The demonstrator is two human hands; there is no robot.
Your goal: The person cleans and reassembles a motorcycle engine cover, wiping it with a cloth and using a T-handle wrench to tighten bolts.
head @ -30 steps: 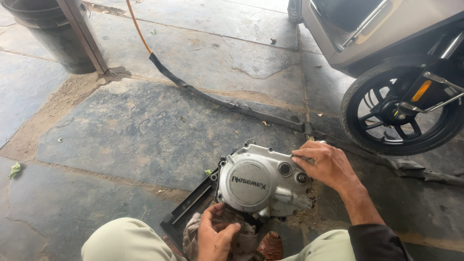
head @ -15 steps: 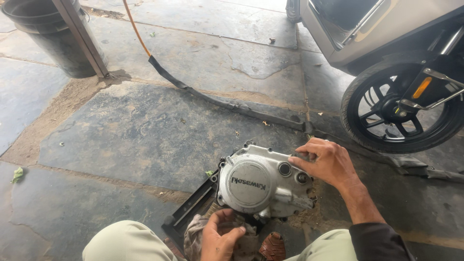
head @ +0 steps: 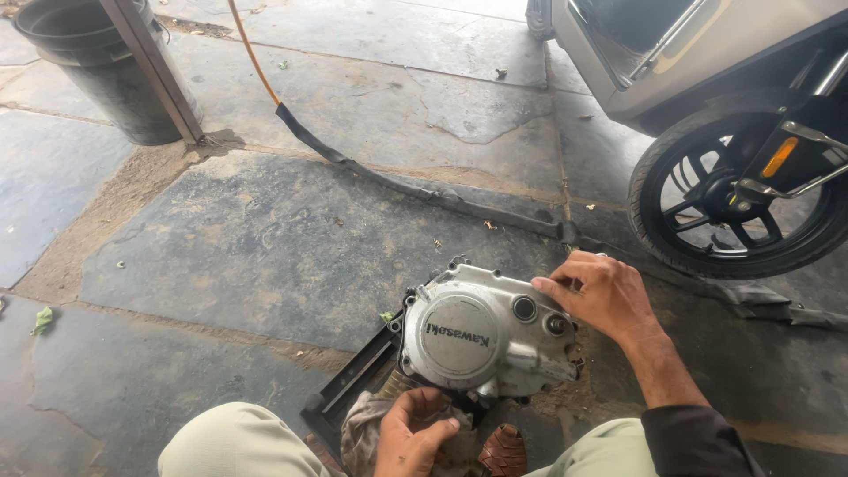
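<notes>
stone floor [head: 265, 247] | on it: engine cover [head: 486, 336], black bucket [head: 106, 71], rubber strip [head: 415, 185], scooter wheel [head: 733, 199]

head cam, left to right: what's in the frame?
Black bucket → orange hose → left hand on a rag → silver engine cover → right hand on the cover's edge → scooter wheel.

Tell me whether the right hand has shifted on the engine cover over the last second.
Yes. The right hand has slid left along the top edge of the silver engine cover, its fingertips now nearer the round black plug.
</notes>
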